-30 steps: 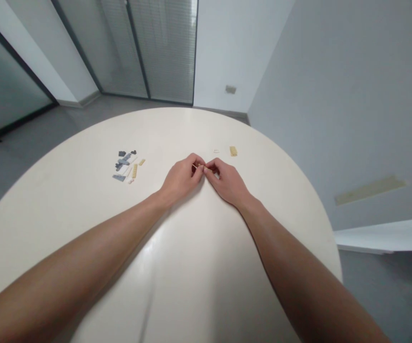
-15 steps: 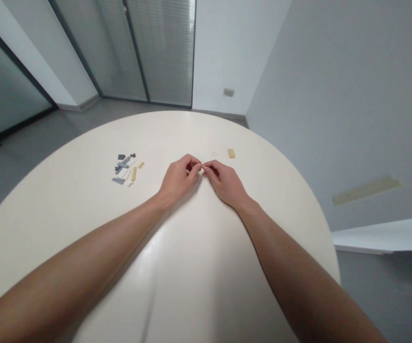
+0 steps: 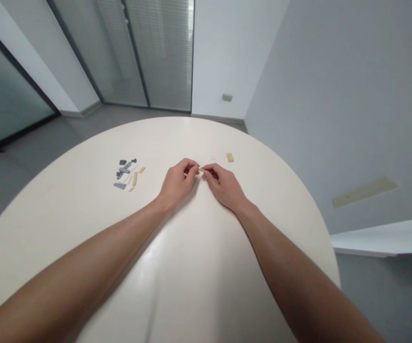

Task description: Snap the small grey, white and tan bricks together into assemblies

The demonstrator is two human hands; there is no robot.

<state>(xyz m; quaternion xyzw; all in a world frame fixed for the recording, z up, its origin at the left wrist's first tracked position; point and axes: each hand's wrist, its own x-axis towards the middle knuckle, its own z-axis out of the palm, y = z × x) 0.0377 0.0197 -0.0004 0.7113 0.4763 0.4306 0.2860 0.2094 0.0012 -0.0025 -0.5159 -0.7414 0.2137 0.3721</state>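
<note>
The left hand (image 3: 177, 182) and right hand (image 3: 223, 186) meet at the fingertips, both pinching a small tan plastic piece (image 3: 201, 169), its long axis running crosswise between them. A tan plate (image 3: 230, 157) lies ahead of the right hand; grey and tan bricks (image 3: 125, 172) lie well left of the left hand on the round white table (image 3: 191, 128).

Loose building bricks (image 3: 125, 172) on a round white worktop (image 3: 84, 190)

Grey, white and tan bricks lie grouped at left; a tan plate (image 3: 230, 157) and a tiny pale piece (image 3: 213, 157) sit apart at right. Beyond stand a glass partition with blinds (image 3: 159, 52), a pale wall (image 3: 334, 95) with a small fitting (image 3: 227, 97), and grey floor (image 3: 37, 138).
</note>
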